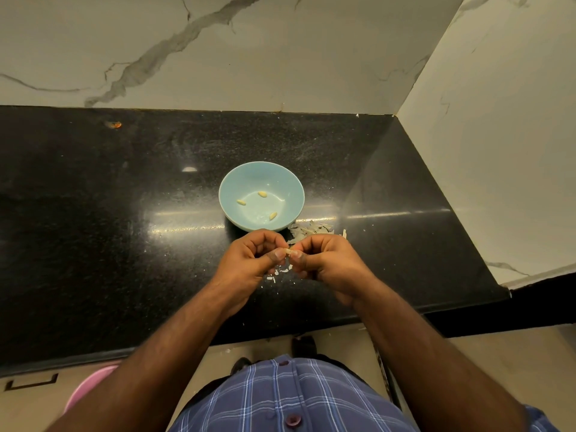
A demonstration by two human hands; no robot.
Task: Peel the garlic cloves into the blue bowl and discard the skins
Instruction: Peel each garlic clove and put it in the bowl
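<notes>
Garlic clove sits pinched between the curled fingers of the left hand and right hand, held just in front of the blue bowl so skins fall clear of it. Flakes litter the bench beneath the hands and right of the bowl. Three peeled cloves lie inside. Open bench stretches left of the bowl; walls close in behind and right.

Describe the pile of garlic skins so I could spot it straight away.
Find the blue bowl on the black counter. The garlic skins lie at its near right foot, pale papery flakes, unlike the three smooth yellowish cloves inside the bowl.
</notes>
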